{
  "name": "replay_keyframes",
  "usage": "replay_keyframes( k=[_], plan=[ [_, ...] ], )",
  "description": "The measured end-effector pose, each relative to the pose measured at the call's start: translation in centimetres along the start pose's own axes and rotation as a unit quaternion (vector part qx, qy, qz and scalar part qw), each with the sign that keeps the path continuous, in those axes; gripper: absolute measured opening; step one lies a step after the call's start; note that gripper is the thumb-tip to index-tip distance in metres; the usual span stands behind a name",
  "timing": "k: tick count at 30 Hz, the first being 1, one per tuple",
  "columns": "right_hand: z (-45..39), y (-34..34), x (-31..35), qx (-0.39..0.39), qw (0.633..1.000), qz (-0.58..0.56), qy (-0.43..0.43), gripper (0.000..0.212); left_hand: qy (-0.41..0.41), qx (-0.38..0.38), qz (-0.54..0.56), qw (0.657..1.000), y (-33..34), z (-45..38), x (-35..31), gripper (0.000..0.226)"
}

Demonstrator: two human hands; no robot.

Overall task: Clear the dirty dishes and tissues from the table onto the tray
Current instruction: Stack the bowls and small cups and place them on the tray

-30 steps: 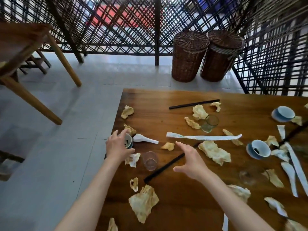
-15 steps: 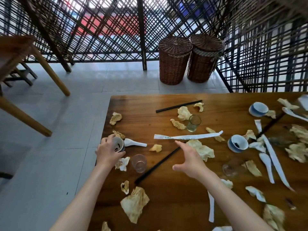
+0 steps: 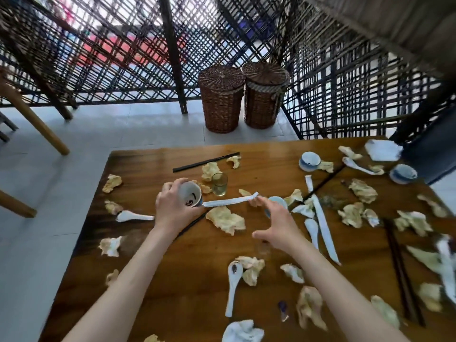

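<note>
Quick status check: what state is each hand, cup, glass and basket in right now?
Left hand: grips the white cup, lifted and tilted.
White cup: held, mouth toward camera, dark residue inside.
Right hand: open, reaching toward a blue cup.
Blue cup: on the table, partly hidden.
Glass: upright.
Baskets: lids on.

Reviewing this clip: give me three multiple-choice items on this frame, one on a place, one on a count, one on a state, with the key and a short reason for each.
1. Where do the wicker baskets stand?
A. on the table
B. on the floor beyond the table
C. under the table

2. How many wicker baskets are there?
A. one
B. two
C. four

3. What is the left hand doing?
A. gripping a white cup
B. lying flat on the table
C. pinching a spoon

Key: 1 B, they stand on pale tiles past the far edge. 2 B, a lidded pair side by side. 3 A, fingers curl round the tilted cup.
</note>
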State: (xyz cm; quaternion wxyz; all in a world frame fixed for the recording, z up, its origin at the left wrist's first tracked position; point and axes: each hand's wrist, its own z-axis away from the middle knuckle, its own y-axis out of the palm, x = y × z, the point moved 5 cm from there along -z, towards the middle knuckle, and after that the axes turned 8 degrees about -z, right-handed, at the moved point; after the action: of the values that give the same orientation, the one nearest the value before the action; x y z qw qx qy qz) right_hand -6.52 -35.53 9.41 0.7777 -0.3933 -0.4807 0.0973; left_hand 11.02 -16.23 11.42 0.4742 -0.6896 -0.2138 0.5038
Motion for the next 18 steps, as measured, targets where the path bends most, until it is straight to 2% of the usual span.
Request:
replay_keyframes(
  k=[4,10,18],
  plan=[
    [-0.5,-5.3,-5.0,0.011,1.000,0.005,-0.012,0.095,0.021,0.026,0.019,0.999,4.4,1.4,-8.2,0.076],
    [-3.0,-12.1,-12.1,0.025,0.999,0.026,-0.024,0.096,0.002,0.047,0.030,0.998,11.0,1.6,-16.3,0.078],
    [-5.9,-14.6,-16.5,0.036,0.998,0.021,-0.039,0.099,-0.037,0.079,-0.019,0.996,16.7,0.7,-18.9,0.078]
  ],
)
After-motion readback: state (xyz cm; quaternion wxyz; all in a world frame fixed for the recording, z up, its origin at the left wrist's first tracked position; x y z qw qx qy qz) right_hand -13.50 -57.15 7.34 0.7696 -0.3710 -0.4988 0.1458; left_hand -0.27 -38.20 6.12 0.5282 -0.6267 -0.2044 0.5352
